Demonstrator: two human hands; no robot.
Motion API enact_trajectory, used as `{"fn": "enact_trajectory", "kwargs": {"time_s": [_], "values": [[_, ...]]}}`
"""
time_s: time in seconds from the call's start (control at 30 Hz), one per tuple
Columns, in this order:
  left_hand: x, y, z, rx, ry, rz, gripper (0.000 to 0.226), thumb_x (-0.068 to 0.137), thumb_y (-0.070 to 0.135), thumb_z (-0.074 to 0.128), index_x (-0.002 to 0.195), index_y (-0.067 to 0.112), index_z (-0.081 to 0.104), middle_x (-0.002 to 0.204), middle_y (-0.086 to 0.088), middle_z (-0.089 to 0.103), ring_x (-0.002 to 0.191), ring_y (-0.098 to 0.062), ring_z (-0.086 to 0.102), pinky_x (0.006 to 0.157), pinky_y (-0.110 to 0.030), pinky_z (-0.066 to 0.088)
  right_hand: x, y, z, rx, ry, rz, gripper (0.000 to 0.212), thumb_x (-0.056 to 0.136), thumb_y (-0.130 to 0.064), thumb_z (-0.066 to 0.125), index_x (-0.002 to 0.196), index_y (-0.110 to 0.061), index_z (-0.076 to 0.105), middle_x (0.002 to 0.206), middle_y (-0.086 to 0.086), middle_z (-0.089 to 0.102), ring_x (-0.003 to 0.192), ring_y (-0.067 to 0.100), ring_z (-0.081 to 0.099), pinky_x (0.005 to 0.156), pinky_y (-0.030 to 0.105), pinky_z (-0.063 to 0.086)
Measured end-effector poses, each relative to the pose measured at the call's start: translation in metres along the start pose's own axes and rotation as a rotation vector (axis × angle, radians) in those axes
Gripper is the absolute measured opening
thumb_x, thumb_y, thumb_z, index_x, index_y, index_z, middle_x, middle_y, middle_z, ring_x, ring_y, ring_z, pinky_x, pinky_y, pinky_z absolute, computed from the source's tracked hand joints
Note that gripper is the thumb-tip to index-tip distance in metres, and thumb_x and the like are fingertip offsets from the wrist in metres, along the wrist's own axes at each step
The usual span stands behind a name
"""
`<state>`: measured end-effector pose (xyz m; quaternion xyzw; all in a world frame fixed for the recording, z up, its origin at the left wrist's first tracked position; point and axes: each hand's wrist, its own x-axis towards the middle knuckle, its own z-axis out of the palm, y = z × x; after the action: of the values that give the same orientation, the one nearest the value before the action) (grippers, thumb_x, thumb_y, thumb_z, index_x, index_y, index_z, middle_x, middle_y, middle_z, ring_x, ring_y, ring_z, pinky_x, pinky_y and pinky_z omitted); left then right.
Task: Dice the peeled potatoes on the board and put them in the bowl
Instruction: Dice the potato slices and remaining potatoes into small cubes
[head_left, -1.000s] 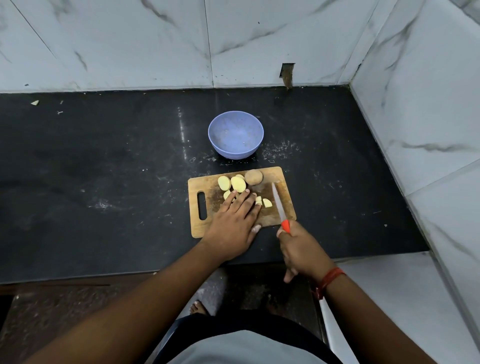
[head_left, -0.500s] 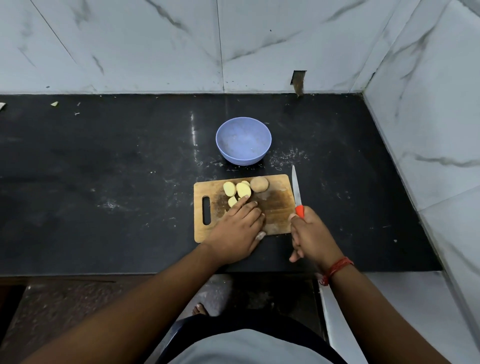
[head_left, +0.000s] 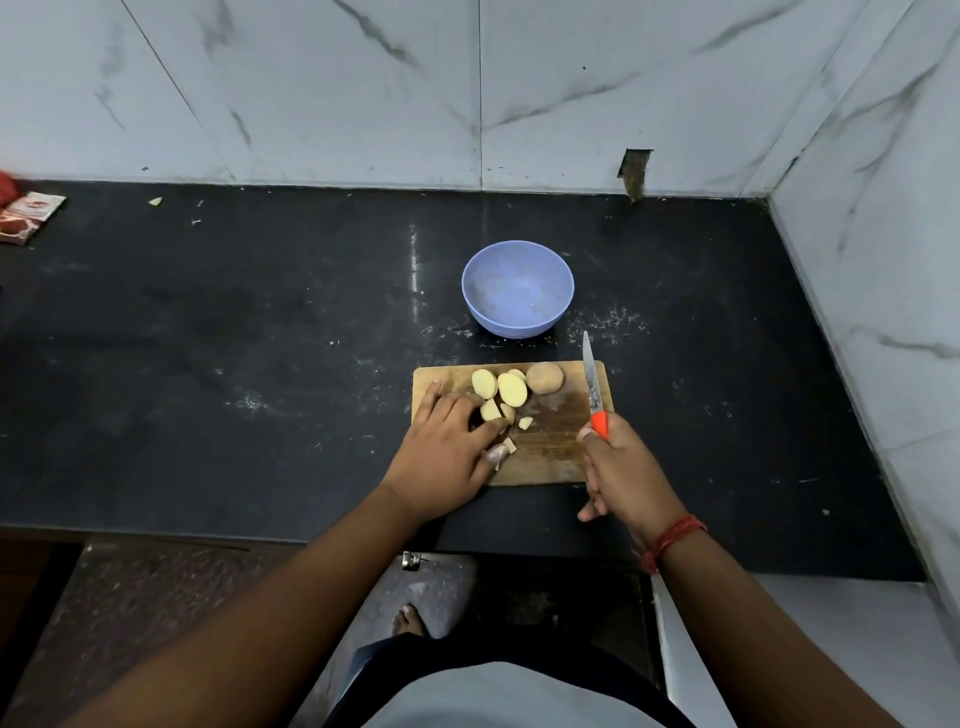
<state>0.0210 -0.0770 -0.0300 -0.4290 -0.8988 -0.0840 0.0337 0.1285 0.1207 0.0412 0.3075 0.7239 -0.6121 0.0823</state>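
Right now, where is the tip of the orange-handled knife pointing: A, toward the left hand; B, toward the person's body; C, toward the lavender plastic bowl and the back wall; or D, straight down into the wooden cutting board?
C: the right hand holds the orange-handled knife with its blade running away from the person.

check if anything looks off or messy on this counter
Mostly tidy. White specks and smears dust the black counter around the bowl, a few scraps lie at far left near a red packet, and the back wall tile has a chipped hole.
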Motion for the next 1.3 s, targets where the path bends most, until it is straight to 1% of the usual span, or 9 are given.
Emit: {"fn": "enact_trajectory", "kwargs": {"time_s": [0.2,0.37,0.5,0.57,0.77,0.93,1.07,1.17,1.3], "values": [[0.007,0.0,0.0,-0.055,-0.029,-0.029,0.05,0.1,0.054,0.031,0.127,0.032,0.067,0.124,-0.009,0.056,0.128,-0.028,0.047,0.123,-0.057,0.01,-0.001,0.003,0.002,0.001,0.003,0.014,0.013,0.103,-0.026,0.041,0.1,-0.021,0.052,0.059,0.007,0.044,0.039,0.012,0.042,0.051,0.037,0.056],[0.008,0.0,0.002,-0.199,-0.02,-0.112,0.052,0.103,0.047,0.032,0.125,0.02,0.069,0.122,-0.008,0.051,0.125,-0.027,0.047,0.126,-0.047,0.009,0.0,0.002,0.002,-0.005,0.011,0.006,0.013,0.104,-0.027,0.041,0.099,-0.022,0.053,0.059,0.006,0.045,0.039,0.012,0.042,0.052,0.039,0.057],[0.008,0.006,-0.003,-0.408,-0.006,-0.175,0.054,0.101,0.046,0.033,0.12,0.013,0.071,0.126,-0.003,0.044,0.118,-0.02,0.048,0.106,-0.04,0.043,0.0,0.0,0.003,0.002,0.023,0.002,0.013,0.104,-0.028,0.041,0.102,-0.022,0.053,0.058,0.005,0.045,0.04,0.01,0.043,0.051,0.037,0.057],[0.01,0.01,-0.009,-0.48,0.017,-0.208,0.053,0.1,0.048,0.032,0.122,0.017,0.07,0.131,0.0,0.041,0.115,-0.018,0.052,0.096,-0.035,0.048,0.001,0.0,0.003,0.012,0.041,-0.008,0.012,0.103,-0.027,0.042,0.106,-0.021,0.052,0.058,0.006,0.044,0.039,0.009,0.042,0.049,0.034,0.055],[0.03,0.052,-0.016,-0.503,-0.021,-0.009,0.044,0.104,0.037,0.049,0.135,0.009,0.062,0.145,-0.002,0.037,0.125,-0.013,0.047,0.102,-0.024,0.038,0.007,0.005,-0.003,0.084,0.171,0.001,0.013,0.102,-0.025,0.044,0.106,-0.015,0.051,0.058,0.006,0.044,0.037,0.008,0.042,0.045,0.032,0.052],[0.043,0.064,0.008,-0.324,-0.209,0.041,0.057,0.104,0.046,0.042,0.147,0.008,0.048,0.159,-0.009,0.031,0.147,-0.029,0.029,0.122,-0.045,0.027,0.006,0.011,-0.01,0.091,0.19,0.018,0.011,0.103,-0.026,0.043,0.096,-0.02,0.05,0.058,0.008,0.045,0.037,0.009,0.042,0.045,0.031,0.051],[0.032,0.053,0.013,-0.065,-0.152,0.17,0.064,0.103,0.051,0.028,0.152,0.012,0.041,0.163,-0.012,0.03,0.154,-0.027,0.018,0.127,-0.043,0.005,0.004,0.018,-0.012,0.093,0.18,0.038,0.012,0.102,-0.027,0.043,0.1,-0.019,0.052,0.059,0.006,0.046,0.038,0.008,0.044,0.046,0.032,0.052],[0.022,0.049,0.012,0.013,-0.144,0.171,0.065,0.104,0.051,0.026,0.154,0.011,0.036,0.163,-0.011,0.031,0.155,-0.026,0.014,0.126,-0.045,0.003,0.002,0.022,-0.011,0.079,0.152,0.081,0.014,0.103,-0.029,0.042,0.103,-0.018,0.051,0.06,0.006,0.048,0.039,0.011,0.045,0.045,0.031,0.052],[0.017,0.05,0.01,0.049,-0.123,0.181,0.064,0.102,0.052,0.031,0.145,0.008,0.05,0.157,-0.013,0.041,0.152,-0.028,0.023,0.125,-0.045,0.005,0.003,0.025,-0.006,-0.006,0.115,0.159,0.015,0.104,-0.031,0.039,0.106,-0.022,0.05,0.073,0.009,0.056,0.044,0.015,0.051,0.045,0.029,0.051]]}}
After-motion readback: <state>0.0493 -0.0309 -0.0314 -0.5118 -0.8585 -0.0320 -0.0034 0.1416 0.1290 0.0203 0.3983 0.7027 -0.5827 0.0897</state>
